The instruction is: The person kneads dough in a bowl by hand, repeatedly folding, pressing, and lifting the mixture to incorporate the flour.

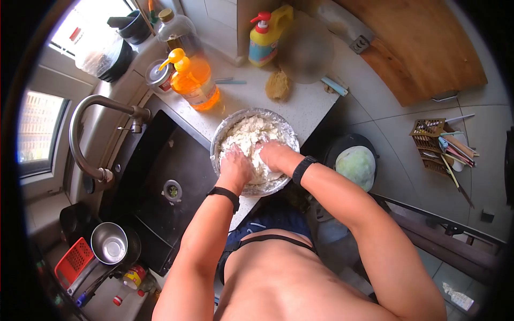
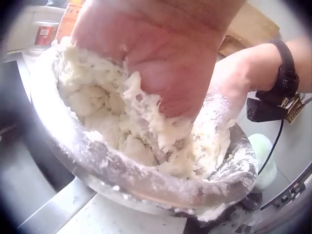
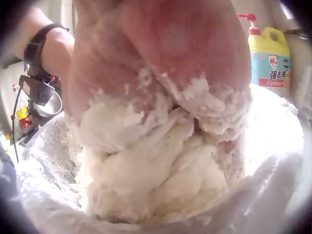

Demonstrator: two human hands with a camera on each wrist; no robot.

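White, lumpy dough [image 1: 250, 130] in a metal bowl [image 1: 216, 143] on the tabletop [image 1: 234, 98], right beside the sink [image 1: 160, 147] in the head view, left hand [image 1: 235, 167] and right hand [image 1: 275, 155] both dug in. Left wrist view: left hand sunk deep, fingers buried, can't tell if spread or curled. Right wrist view: dough stuck all over right hand, fingers mostly hidden, can't tell either.
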